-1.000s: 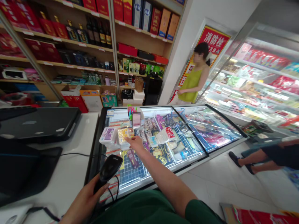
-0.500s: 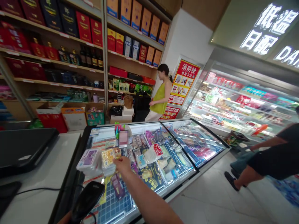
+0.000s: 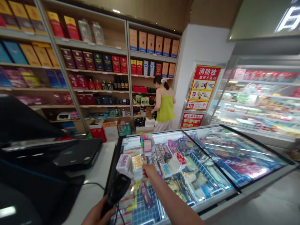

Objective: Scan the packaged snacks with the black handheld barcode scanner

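Observation:
My left hand (image 3: 102, 211) is wrapped round the handle of a black barcode scanner (image 3: 119, 187) at the lower middle. My right hand (image 3: 148, 169) reaches over the glass-topped freezer (image 3: 219, 204), its fingers at the right edge of a stack of clear packs with a yellow label (image 3: 137, 162). Whether the fingers grip the stack is too small to tell. Left of it sits another clear stack with a purple label (image 3: 124, 161). Farther right lie white packs with a red label (image 3: 180, 158).
Checkout counter (image 3: 93, 178) with a black device (image 3: 79, 153) stands at the left. A person in a yellow-green top (image 3: 165, 107) stands behind the freezer, near shelves of boxes (image 3: 93, 72). A lit chiller (image 3: 262, 93) is at the right.
The view has turned left and up, so the freezer sits farther right and more of my left hand shows. The person in the yellow-green top has turned away. The person at the right has left view.

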Tool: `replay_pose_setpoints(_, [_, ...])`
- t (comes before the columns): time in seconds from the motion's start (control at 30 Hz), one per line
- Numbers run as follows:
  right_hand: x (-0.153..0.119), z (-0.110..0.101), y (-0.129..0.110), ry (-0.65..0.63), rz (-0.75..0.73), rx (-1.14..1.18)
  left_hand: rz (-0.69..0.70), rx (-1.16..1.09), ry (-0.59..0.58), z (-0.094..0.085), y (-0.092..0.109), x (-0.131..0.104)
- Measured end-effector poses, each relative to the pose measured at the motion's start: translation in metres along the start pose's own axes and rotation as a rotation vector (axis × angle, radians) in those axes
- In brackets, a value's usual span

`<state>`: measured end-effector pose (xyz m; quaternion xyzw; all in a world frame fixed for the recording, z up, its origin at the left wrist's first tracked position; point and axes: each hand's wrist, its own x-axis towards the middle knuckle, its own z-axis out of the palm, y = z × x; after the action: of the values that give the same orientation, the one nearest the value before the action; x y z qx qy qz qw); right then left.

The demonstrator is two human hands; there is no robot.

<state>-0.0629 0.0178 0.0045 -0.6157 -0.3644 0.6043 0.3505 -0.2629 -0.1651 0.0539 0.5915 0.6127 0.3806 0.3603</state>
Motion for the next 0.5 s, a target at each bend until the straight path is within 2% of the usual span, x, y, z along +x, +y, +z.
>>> replay_pose_setpoints(0.13, [0.0, -0.004, 0.003, -0.018, 0.021, 0.046, 0.025, 0.098, -0.033, -0.018, 0.037, -0.005])
replay_pose_setpoints(0.27, [0.0, -0.016, 0.003, -0.023, 0.05, 0.039, 0.025, 0.154, -0.038, -0.022, 0.056, -0.005])
replay_pose_setpoints(0.37, [0.001, -0.025, 0.004, -0.01, 0.051, 0.029, 0.045, 0.111, -0.045, -0.01, 0.058, -0.003])
replay_pose_setpoints(0.5, [0.002, -0.034, 0.01, 0.008, 0.008, 0.047, 0.03, 0.041, -0.099, 0.018, 0.05, -0.003])
